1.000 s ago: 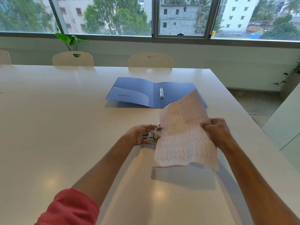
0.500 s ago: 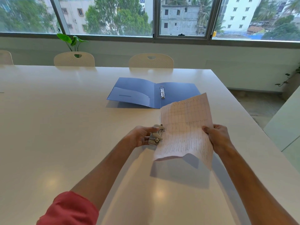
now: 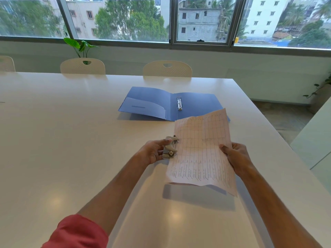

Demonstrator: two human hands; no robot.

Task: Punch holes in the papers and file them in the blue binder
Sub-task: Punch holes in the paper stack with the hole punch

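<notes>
A sheet of paper printed with a table hangs just above the white table, its left edge at the mouth of a small grey hole punch. My left hand grips the punch from the left, thumb on its lever. My right hand pinches the paper's right edge. The blue binder lies open flat beyond them, its metal ring clip at the spine, a pocket on the left cover. The paper's top corner overlaps the binder's near right corner in the view.
The white table runs far to the left and ends at an edge on the right. Two pale chairs stand at the far side, with a potted plant behind the left one, under the window.
The paper has tilted flatter and its lower edge has straightened out. Its left edge has stayed at the punch. Both hands have held their grips.
</notes>
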